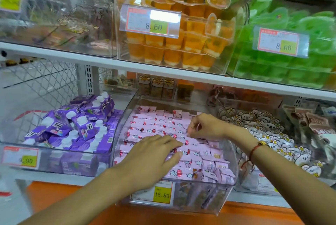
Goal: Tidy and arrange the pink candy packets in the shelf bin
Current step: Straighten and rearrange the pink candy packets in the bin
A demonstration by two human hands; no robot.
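Several pink candy packets (160, 123) with red and white prints fill a clear plastic shelf bin (231, 184) in the middle of the lower shelf. Most lie in rows; those at the front right stand tilted and loose. My left hand (154, 154) rests flat on the packets at the bin's middle, fingers straight. My right hand (203, 126) hovers over the right side of the bin, fingertips curled down and pinching at a packet's edge.
A bin of purple drink pouches (76, 126) stands to the left, a bin of white flower-print packets (269, 134) to the right. The upper shelf edge (163, 72) hangs just above, holding orange jelly cups (174, 43) and green ones (283, 65). A yellow price tag (161, 194) fronts the bin.
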